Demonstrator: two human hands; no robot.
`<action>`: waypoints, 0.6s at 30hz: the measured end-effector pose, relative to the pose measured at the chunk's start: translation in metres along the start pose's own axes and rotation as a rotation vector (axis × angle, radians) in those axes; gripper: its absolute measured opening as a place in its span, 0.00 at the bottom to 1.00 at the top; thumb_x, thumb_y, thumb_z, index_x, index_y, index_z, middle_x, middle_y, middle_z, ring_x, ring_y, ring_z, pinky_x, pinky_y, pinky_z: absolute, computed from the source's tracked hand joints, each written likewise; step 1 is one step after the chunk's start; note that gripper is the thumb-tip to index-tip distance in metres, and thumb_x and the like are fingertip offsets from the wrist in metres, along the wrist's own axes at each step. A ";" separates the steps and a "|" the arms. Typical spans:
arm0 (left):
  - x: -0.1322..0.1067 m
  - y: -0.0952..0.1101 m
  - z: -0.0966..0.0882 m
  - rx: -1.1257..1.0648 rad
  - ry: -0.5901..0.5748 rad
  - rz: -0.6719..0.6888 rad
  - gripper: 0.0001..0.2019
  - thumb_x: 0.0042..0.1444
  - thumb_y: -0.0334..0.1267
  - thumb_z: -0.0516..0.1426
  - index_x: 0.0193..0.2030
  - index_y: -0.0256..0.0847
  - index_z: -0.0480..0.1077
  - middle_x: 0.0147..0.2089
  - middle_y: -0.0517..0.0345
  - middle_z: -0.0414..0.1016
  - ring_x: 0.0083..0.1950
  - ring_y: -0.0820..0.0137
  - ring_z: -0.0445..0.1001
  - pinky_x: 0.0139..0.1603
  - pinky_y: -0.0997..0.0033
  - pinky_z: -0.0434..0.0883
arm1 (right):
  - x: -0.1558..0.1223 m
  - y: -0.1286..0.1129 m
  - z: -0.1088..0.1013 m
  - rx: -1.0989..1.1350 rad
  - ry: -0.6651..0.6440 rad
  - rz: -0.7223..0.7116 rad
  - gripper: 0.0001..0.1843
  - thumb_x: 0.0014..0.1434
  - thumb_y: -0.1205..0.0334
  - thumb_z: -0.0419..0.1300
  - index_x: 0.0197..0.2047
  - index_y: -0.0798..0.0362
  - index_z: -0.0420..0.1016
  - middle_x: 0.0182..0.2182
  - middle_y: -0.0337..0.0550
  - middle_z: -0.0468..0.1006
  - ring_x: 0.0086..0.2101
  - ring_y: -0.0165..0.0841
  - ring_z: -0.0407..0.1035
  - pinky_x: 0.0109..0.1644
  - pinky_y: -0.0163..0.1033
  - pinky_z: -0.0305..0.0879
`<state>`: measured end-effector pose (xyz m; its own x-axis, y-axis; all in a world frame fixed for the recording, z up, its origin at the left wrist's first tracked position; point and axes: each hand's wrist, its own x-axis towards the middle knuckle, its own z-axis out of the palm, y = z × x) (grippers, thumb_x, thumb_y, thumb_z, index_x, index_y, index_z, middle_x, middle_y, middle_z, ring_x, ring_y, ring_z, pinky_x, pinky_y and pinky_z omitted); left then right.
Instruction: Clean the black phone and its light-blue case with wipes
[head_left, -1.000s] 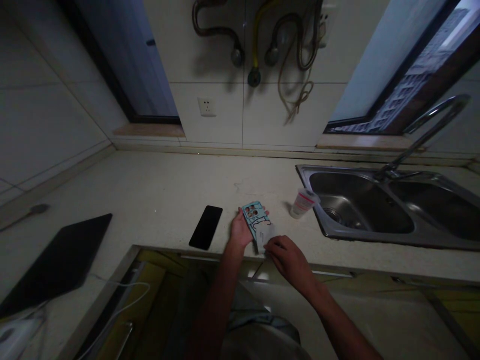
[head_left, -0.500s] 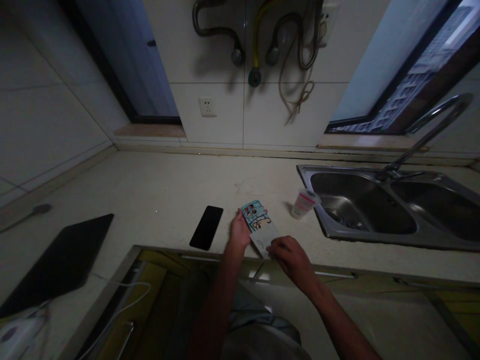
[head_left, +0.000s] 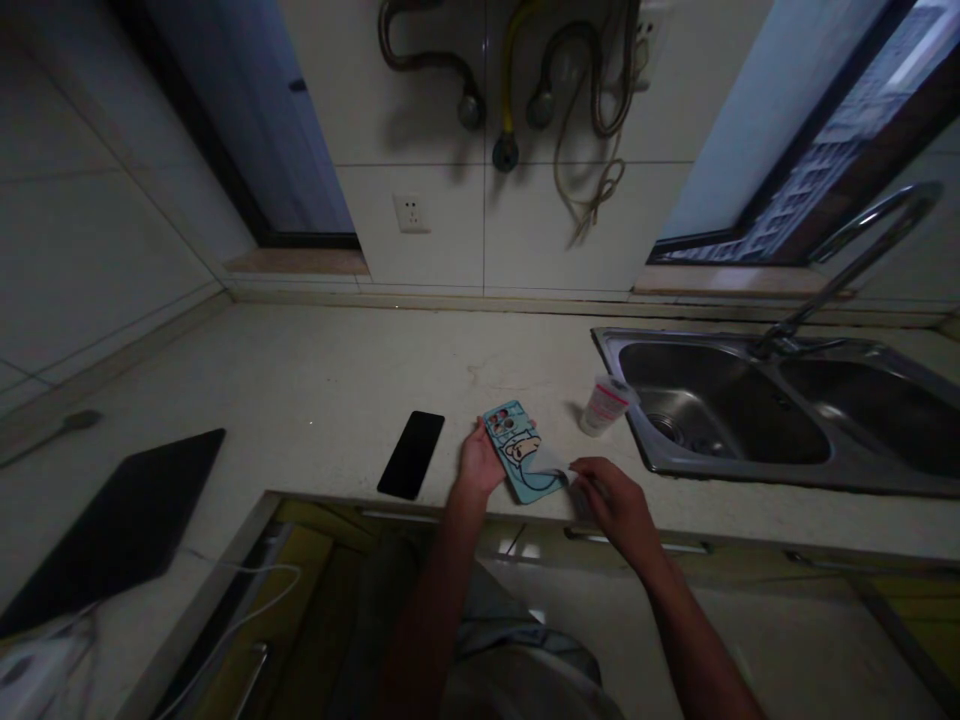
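One left grip [head_left: 481, 460] holds the blue case [head_left: 523, 480] and, just right of it, the right grip [head_left: 616, 496] seems to pinch a pale sheet [head_left: 550, 463], likely a peeling step needing a gentle pull.

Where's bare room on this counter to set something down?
The widest bare patch of counter lies between the black slab and the phone, back to the wall. Another sits behind the patterned case, left of the cup. Crowded: phone to cup, where the left hand holds the case, right hand beside it.
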<state>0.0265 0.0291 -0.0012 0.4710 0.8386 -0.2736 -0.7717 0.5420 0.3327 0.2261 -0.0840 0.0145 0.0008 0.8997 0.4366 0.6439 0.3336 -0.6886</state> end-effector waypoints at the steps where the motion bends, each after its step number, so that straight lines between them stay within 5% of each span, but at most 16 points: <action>1: 0.001 -0.001 -0.001 0.004 0.009 -0.003 0.23 0.64 0.48 0.50 0.55 0.31 0.72 0.54 0.34 0.77 0.59 0.48 0.73 0.60 0.43 0.66 | -0.001 -0.001 0.001 0.056 0.010 0.076 0.10 0.65 0.57 0.55 0.41 0.50 0.75 0.40 0.48 0.81 0.40 0.40 0.76 0.45 0.45 0.73; 6: 0.008 -0.005 -0.007 0.054 0.052 0.002 0.18 0.63 0.43 0.53 0.52 0.34 0.73 0.50 0.42 0.79 0.54 0.52 0.76 0.58 0.47 0.69 | -0.005 -0.015 0.022 0.470 -0.068 0.436 0.18 0.59 0.42 0.60 0.37 0.50 0.69 0.27 0.37 0.76 0.27 0.34 0.72 0.30 0.37 0.71; 10: 0.009 -0.006 -0.008 0.096 0.074 0.070 0.12 0.60 0.36 0.56 0.49 0.37 0.74 0.46 0.48 0.81 0.50 0.57 0.78 0.56 0.55 0.71 | -0.001 -0.026 0.037 0.652 -0.110 0.566 0.24 0.49 0.40 0.68 0.34 0.50 0.68 0.21 0.32 0.68 0.21 0.30 0.65 0.25 0.36 0.68; 14: 0.004 -0.009 -0.003 0.146 0.054 0.169 0.15 0.57 0.33 0.59 0.52 0.38 0.72 0.47 0.48 0.80 0.47 0.61 0.78 0.52 0.60 0.72 | 0.010 -0.031 0.031 0.549 0.033 0.492 0.21 0.50 0.44 0.68 0.33 0.51 0.70 0.21 0.34 0.68 0.21 0.28 0.61 0.23 0.33 0.60; 18: 0.000 -0.021 0.002 0.252 0.158 0.282 0.26 0.53 0.29 0.62 0.60 0.44 0.68 0.60 0.47 0.73 0.59 0.61 0.73 0.58 0.63 0.68 | 0.023 -0.037 0.017 0.244 0.162 0.228 0.10 0.57 0.53 0.62 0.35 0.51 0.73 0.27 0.39 0.73 0.26 0.32 0.65 0.30 0.37 0.63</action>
<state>0.0432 0.0177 -0.0066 0.1693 0.9482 -0.2688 -0.7231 0.3048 0.6199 0.1893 -0.0706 0.0402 0.2565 0.9089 0.3287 0.4117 0.2049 -0.8880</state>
